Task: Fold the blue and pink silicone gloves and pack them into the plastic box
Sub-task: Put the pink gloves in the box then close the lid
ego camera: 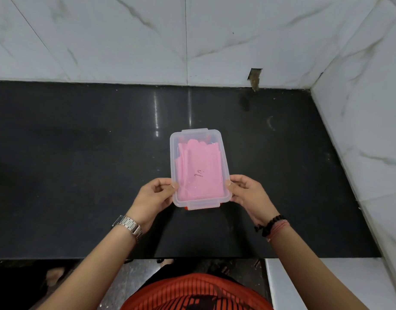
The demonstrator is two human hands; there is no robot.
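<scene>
A clear plastic box (224, 159) with its translucent lid on is in the middle of the black counter. Folded pink silicone gloves (200, 171) show through the lid and fill the inside. No blue glove is visible; anything under the pink ones is hidden. My left hand (155, 195) grips the box's near left corner, thumb on the lid. My right hand (248, 193) grips the near right corner the same way. An orange-red clasp (188, 208) peeks out under the near edge.
The black polished counter (80, 175) ends at white marble wall tiles behind and on the right. A chipped hole (255, 78) sits in the back wall at counter level. The counter's front edge runs just below my wrists.
</scene>
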